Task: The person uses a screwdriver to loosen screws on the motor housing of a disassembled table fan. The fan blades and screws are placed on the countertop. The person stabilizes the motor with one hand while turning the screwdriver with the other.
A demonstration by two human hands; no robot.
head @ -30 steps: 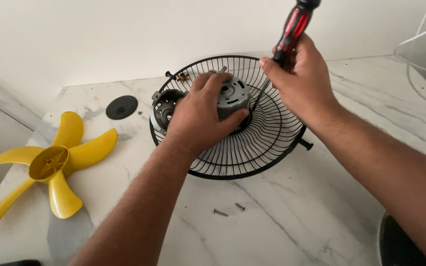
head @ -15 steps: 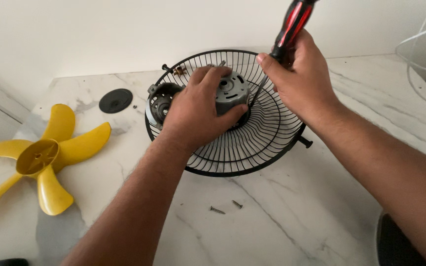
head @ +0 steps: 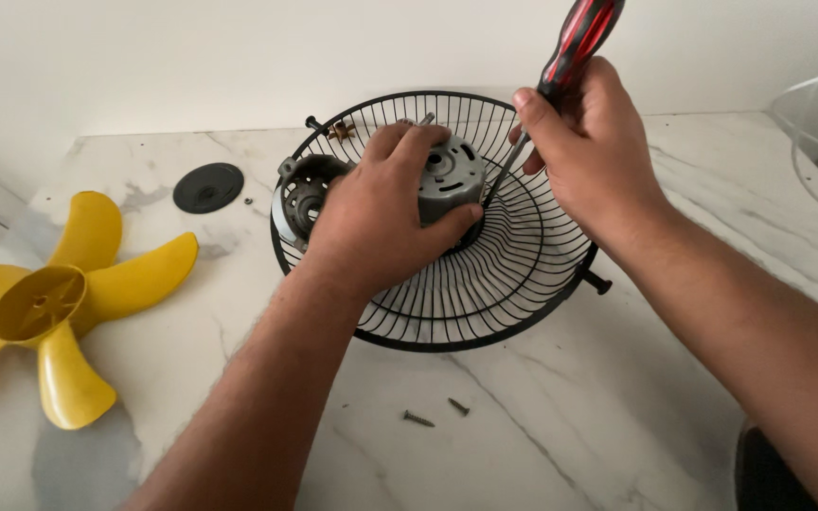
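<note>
Left hand (head: 381, 218) gripped grey fan motor (head: 449, 175) inside black wire guard (head: 523, 274); right hand (head: 591, 142) clasped red-black screwdriver (head: 575, 43).

screwdriver (head: 575, 43) handle cropped at top, tip probably behind motor (head: 452, 175)

Soft, even daylight (faint shadows), sharp focus.

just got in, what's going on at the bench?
A person is working on a taken-apart fan on a marble table. The left hand grips the grey motor sitting in the black wire grille. The right hand holds a red-and-black screwdriver, tip down beside the motor. The yellow blade lies off to the left, a black round cap behind it, and two loose screws lie in front of the grille.
</note>
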